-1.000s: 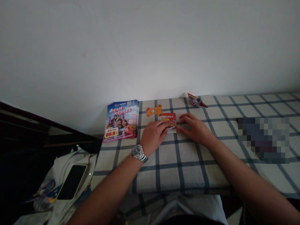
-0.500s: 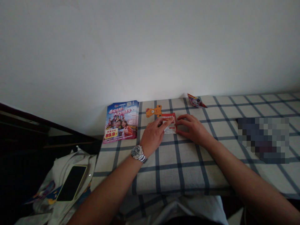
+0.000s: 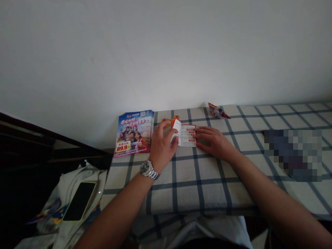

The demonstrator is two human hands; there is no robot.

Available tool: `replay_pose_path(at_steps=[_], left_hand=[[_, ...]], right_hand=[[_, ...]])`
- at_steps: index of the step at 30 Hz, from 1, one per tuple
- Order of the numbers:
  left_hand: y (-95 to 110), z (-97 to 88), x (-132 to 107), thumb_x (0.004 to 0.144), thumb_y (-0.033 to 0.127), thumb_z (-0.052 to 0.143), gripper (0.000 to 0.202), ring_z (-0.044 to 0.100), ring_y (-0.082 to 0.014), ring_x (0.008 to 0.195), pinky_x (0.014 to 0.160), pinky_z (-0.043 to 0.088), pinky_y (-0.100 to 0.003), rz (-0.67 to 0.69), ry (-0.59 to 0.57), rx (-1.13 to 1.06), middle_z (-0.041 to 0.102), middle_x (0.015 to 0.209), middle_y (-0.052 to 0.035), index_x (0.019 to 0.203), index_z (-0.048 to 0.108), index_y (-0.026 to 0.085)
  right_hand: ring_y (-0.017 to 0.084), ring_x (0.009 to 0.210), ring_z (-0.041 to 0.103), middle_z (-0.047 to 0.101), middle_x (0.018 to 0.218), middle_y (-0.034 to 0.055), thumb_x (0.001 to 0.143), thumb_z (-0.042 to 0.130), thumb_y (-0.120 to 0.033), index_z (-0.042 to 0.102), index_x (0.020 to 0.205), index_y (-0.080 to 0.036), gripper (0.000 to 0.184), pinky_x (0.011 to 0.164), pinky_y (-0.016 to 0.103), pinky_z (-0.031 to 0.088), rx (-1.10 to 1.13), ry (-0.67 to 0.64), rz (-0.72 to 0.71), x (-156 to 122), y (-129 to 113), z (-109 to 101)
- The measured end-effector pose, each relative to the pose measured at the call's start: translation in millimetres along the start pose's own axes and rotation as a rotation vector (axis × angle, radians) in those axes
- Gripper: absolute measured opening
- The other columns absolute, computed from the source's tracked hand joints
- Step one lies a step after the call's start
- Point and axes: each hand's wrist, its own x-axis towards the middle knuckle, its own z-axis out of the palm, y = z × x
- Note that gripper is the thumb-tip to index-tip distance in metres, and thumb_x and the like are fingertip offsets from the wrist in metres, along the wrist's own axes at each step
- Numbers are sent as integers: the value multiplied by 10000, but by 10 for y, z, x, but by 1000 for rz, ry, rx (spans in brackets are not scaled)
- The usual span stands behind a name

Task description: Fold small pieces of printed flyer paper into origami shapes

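A small red-and-white folded leaflet (image 3: pixel 188 135) lies unfolded on the checked cloth, printed lines and red labels facing up. Its left flap stands raised at a tilt. My left hand (image 3: pixel 164 143), with a metal watch (image 3: pixel 149 169) on the wrist, has its thumb and fingers at that flap and bends it to the left. Along the leaflet's right edge, my right hand (image 3: pixel 213 141) rests with fingers stretched out, the tips touching the paper. Behind my left fingers is an orange teddy bear cutout (image 3: pixel 176 118), partly hidden.
A stack of colourful flyers (image 3: pixel 135 135) lies left of my left hand. A folded flyer piece (image 3: pixel 218 111) sits by the wall. To the right is a blurred-out dark item (image 3: pixel 290 155). A phone (image 3: pixel 80 201) rests on a white bag (image 3: pixel 66 183) at lower left.
The leaflet has gone from folded flat to unfolded, its left flap lifted. My left hand has moved left with the flap; my right hand has stayed at the right edge.
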Motion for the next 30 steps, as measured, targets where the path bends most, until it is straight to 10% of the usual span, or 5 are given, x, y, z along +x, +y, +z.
replay_pose_path(at_steps=[13, 20, 30], left_hand=[[-151, 133, -3, 917, -55, 497, 508, 546, -229, 1343, 1193, 471, -473, 197, -282, -126, 599, 1439, -55, 1318, 632, 227], [-97, 124, -34, 950, 306, 713, 437, 545, -272, 1344, 1169, 485, -493, 181, -291, -123, 610, 1433, -74, 1372, 623, 235], [-70, 125, -17, 947, 282, 718, 459, 534, -259, 1346, 1180, 469, -466, 166, -299, -125, 602, 1429, -62, 1389, 598, 243]], right_hand=[[314, 1295, 623, 650, 1399, 113, 931, 714, -308, 694, 1184, -250, 260, 1097, 530, 514, 7, 5, 20, 3, 8, 4], [318, 1306, 613, 638, 1414, 109, 928, 712, -307, 685, 1190, -258, 268, 1091, 533, 514, 7, 2, 16, -2, 19, 6], [334, 1391, 530, 572, 1488, 126, 907, 734, -358, 614, 1332, -262, 452, 1146, 547, 454, 15, -58, -16, -15, -20, -60]])
